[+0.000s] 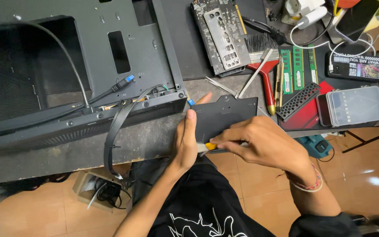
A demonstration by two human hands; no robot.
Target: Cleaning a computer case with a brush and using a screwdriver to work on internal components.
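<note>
A flat black metal plate (224, 115) sits at the workbench's (150, 140) front edge, steadied by the left hand (186, 140) clamped on its left side. The right hand (259, 142) is closed around a yellow-handled screwdriver (211, 147), tip at the plate's lower edge. Keeping the driver square and the plate pinned should prevent slipping. A black computer case (80, 66) lies to the left, RAM sticks (297, 68) behind.

Even, soft daylight, moderately bright. Glare patch on floor tiles (376, 181) near right. Computer case (66, 66) interior far left sinks into deep shadow. Hands cast faint shadows only. Focus sharp at centre; slight wide-angle bending and softness toward edges and corners.
</note>
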